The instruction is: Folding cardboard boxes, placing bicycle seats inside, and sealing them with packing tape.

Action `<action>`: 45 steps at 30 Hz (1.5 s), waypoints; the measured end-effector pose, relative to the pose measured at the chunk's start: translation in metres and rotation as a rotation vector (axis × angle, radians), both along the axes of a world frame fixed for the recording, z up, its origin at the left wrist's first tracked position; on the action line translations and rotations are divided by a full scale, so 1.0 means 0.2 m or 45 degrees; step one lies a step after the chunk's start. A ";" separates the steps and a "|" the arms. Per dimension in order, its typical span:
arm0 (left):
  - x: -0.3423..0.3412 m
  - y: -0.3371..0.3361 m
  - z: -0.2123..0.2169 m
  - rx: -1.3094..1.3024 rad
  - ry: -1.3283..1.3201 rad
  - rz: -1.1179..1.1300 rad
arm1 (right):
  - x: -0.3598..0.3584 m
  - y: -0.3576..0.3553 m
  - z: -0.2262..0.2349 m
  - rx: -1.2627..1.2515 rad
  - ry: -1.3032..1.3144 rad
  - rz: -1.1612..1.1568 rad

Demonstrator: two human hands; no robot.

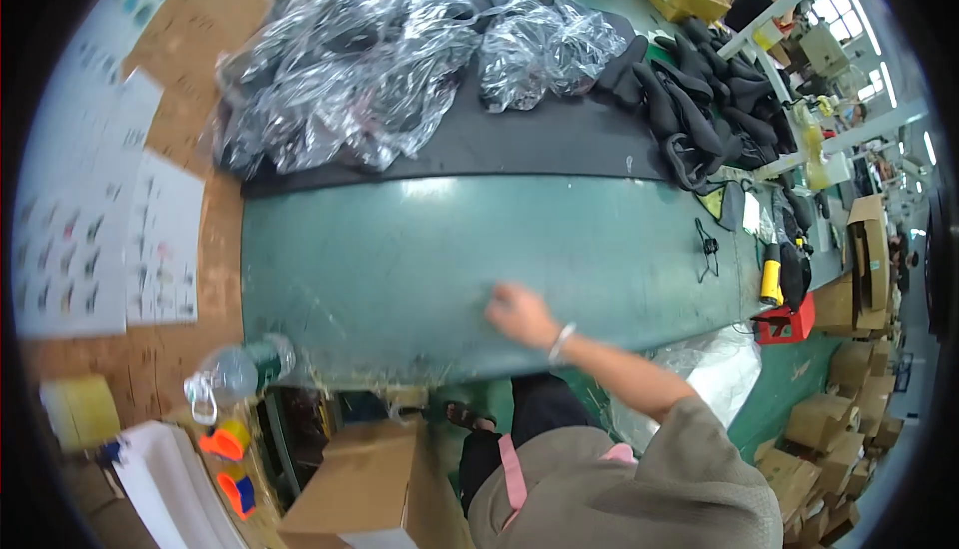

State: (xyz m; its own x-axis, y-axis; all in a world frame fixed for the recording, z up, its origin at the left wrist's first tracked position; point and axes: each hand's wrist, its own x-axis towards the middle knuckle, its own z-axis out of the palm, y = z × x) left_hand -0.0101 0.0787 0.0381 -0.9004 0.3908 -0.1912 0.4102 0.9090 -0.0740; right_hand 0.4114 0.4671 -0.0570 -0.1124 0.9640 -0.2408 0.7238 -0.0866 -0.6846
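Observation:
My right hand (521,316) reaches over the near part of the green worktable (400,249), a pale bracelet (561,342) on its wrist. Its fingers look curled in, slightly blurred, and nothing shows in them. I cannot tell whether it touches the tabletop. My left hand is out of sight. Beyond the hand, a black mat (559,139) carries a large heap of dark items in clear plastic bags (350,79), with a smaller bagged bundle (544,49) beside it. Loose black saddle-shaped pieces (689,99) are piled at the far right.
A clear bottle (235,371) lies at the table's near left corner. Toward the right are a small black tangled item (708,246), a yellow cylinder (771,274) and a red crate (789,321). Cardboard boxes (350,479) stand below the edge; a white plastic sack (704,379) is near my arm.

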 end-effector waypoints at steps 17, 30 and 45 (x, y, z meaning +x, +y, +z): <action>2.06 4.36 -0.58 0.718 -0.333 -1.487 | 0.94 2.76 -0.01 0.013 -0.224 -0.703; 1.37 3.37 -1.03 0.738 -1.508 -1.019 | 0.54 1.69 -0.22 0.365 0.205 -0.637; 0.70 1.26 -0.83 1.017 -0.717 0.155 | 0.96 0.15 -0.47 -0.449 0.399 -1.062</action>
